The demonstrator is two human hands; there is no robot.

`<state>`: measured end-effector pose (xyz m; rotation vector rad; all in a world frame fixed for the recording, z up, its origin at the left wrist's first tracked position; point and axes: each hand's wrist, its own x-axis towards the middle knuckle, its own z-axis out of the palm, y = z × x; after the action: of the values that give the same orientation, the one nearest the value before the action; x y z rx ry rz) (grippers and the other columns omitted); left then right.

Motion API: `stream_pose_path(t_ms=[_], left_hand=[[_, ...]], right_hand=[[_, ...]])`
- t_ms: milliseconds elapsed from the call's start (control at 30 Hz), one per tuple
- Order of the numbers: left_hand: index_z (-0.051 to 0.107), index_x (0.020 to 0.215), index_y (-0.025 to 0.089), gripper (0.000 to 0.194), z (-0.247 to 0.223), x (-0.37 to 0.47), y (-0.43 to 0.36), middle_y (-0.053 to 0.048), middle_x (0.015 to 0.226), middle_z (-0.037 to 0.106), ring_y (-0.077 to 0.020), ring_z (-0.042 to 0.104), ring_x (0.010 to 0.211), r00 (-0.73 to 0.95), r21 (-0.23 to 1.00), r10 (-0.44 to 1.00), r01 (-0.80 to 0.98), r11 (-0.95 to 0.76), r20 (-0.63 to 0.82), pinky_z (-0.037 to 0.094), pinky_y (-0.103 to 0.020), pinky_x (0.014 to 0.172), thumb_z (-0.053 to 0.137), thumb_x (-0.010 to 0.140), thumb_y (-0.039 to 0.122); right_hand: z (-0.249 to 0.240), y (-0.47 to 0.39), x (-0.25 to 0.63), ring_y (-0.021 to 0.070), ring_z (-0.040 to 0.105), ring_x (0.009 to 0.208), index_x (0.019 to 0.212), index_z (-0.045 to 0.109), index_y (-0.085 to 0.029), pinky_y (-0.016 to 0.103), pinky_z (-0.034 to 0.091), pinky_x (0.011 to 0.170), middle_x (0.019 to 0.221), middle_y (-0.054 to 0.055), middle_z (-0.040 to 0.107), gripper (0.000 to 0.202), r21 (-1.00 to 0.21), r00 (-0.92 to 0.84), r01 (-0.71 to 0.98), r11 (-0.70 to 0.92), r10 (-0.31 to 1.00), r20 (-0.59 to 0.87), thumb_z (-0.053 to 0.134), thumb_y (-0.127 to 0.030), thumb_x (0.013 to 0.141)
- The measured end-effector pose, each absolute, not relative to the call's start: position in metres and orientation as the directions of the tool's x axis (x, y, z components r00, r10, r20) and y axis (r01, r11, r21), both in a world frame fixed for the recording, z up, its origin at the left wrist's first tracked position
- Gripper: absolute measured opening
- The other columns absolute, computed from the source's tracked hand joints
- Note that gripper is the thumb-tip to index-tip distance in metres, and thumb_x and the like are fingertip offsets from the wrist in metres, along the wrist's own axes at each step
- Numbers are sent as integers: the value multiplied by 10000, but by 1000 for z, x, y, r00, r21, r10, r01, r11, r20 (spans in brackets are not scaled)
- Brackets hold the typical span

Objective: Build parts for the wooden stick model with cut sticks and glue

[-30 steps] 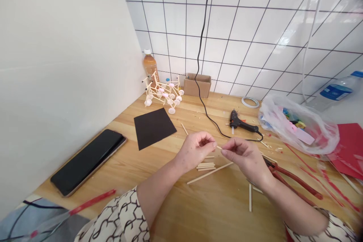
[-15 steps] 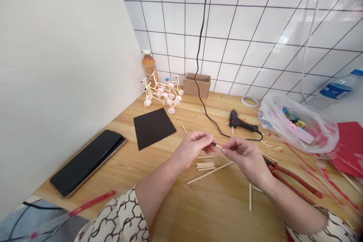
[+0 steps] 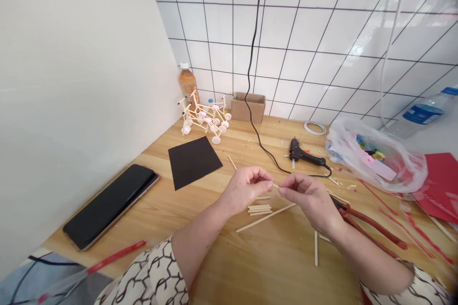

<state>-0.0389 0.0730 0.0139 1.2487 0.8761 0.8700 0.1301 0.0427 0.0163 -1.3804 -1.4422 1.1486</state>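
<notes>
A thin, pale wooden stick (image 3: 275, 186) spans the small gap between my hands, held above the table. My left hand (image 3: 246, 188) pinches its left end between thumb and fingers, which cover that tip. At the other end, my right hand (image 3: 308, 196) is closed on it with thumb and forefinger. Several short sticks (image 3: 259, 209) lie in a small pile below my hands, with a longer stick (image 3: 265, 218) slanting in front of them. Red-handled pliers (image 3: 375, 226) rest by my right wrist, their jaws partly hidden.
Behind my hands are a black glue gun (image 3: 304, 154), a black square sheet (image 3: 195, 162) and stick-built models with round wheels (image 3: 207, 116). A phone (image 3: 112, 205) lies at left. To the right are a plastic bag (image 3: 375, 157) and red sheet (image 3: 440, 183). A cardboard box (image 3: 248, 107) stands against the wall.
My left fingers have shifted along the stick, and the thumb now covers the small black piece seen at its end before. My right hand has hardly moved.
</notes>
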Motion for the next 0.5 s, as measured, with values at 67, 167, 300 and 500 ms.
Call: stream_pose_path(t_ms=[67,167,300,500], left_hand=[[606,741,130,94,13,-38,72,0,680,608,-89,533,621,395,997,917,-39,68,-47,417,-219,622,646,681,190],[614,777,131,114,12,-37,71,-1,696,599,-95,532,643,394,1000,919,-21,7,1,422,-219,623,645,675,171],[624,810,132,135,11,-37,70,-23,734,619,-125,561,713,382,997,921,-2,-76,71,446,-241,668,635,678,157],[639,744,141,68,12,-36,70,-20,704,643,-118,556,642,336,992,939,63,-106,79,435,-227,608,630,702,195]], right_hand=[[15,45,132,98,445,558,647,595,-167,238,332,548,589,-30,559,135,-980,-68,190,-65,995,-79,678,-273,655],[14,48,134,97,459,560,630,611,-164,243,339,572,581,-29,574,141,-988,-57,97,-116,991,-122,713,-260,612],[17,49,134,100,472,546,596,617,-164,252,349,580,554,-27,583,163,-984,-55,-9,-179,983,-178,743,-257,552],[16,48,133,108,481,552,630,632,-166,255,346,576,576,-22,591,159,-983,-64,20,-185,980,-186,740,-261,561]])
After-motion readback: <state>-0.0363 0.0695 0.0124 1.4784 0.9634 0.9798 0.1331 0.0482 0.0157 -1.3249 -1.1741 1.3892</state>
